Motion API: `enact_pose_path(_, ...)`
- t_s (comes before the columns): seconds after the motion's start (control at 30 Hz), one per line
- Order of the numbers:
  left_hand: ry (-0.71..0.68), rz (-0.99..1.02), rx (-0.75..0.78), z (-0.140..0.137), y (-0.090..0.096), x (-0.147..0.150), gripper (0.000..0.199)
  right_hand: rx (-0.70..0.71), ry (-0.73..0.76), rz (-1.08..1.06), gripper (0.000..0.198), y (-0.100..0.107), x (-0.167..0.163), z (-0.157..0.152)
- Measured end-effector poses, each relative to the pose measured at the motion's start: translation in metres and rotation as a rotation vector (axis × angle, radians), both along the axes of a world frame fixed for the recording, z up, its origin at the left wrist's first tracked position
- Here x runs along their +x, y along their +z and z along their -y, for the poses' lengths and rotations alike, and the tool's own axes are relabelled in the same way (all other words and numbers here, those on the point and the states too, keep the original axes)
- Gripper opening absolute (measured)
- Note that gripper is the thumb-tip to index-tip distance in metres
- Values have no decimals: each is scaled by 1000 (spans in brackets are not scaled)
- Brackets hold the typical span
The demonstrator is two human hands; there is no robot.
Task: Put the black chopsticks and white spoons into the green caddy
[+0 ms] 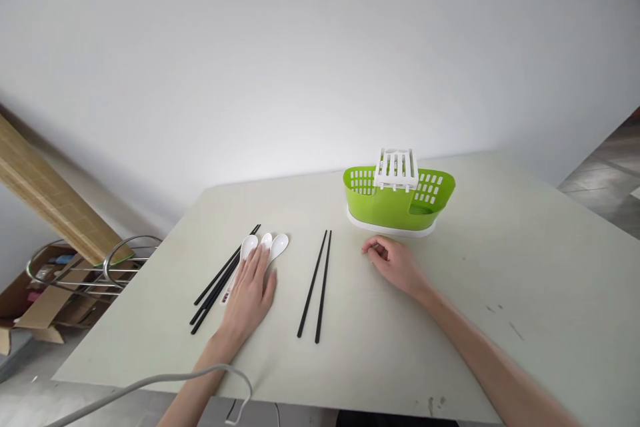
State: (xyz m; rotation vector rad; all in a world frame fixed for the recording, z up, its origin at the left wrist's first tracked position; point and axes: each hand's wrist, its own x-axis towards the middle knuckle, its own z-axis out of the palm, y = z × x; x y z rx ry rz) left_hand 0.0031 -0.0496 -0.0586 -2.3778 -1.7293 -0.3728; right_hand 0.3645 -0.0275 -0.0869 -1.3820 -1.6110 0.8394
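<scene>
Resting flat with fingers spread, the left hand (251, 293) covers the spoons (267, 244) near the table's (500, 293) left edge; nothing is gripped. The right hand (395, 263) lies loosely curled, empty, before the caddy (380, 203), which holds no cutlery; chopsticks (316, 283) remain out.

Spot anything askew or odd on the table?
Nothing stands out. The black chopsticks lie as a neat pair, the white spoons sit under the left hand, and the green caddy stands upright by the right hand.
</scene>
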Motion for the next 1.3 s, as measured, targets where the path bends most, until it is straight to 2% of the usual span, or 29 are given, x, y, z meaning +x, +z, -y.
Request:
enact_pose_path(0.13,140,14,86,6,3,4,63,-1,-11,10,20,1,-1,0)
enact_pose_path(0.23,237,-1,36,8,2,2,66,-1,-14,16,19,1,-1,-1)
enact_pose_path(0.43,173,6,-18,7,1,2,58,3,-6,10,20,1,0,-1)
enact_pose_path(0.63,89,57,-23,8,11,15,47,7,-17,8,20,1,-1,-1)
enact_pose_path(0.77,190,11,-49,7,26,22,49,6,-10,9,19,1,-1,-1)
enact_pose_path(0.9,337,-121,-209,0,46,28,38,2,-12,11,19,2,0,0)
enact_pose_path(1.0,361,-226,-308,-7,55,32,31,1,-14,10,18,3,-1,0)
enact_pose_path(1.17,309,-351,-328,-15,49,37,27,-11,-12,5,18,4,-2,-2)
enact_pose_path(1.3,285,-319,-325,-16,43,43,29,-16,-5,-18,19,4,-2,-2)
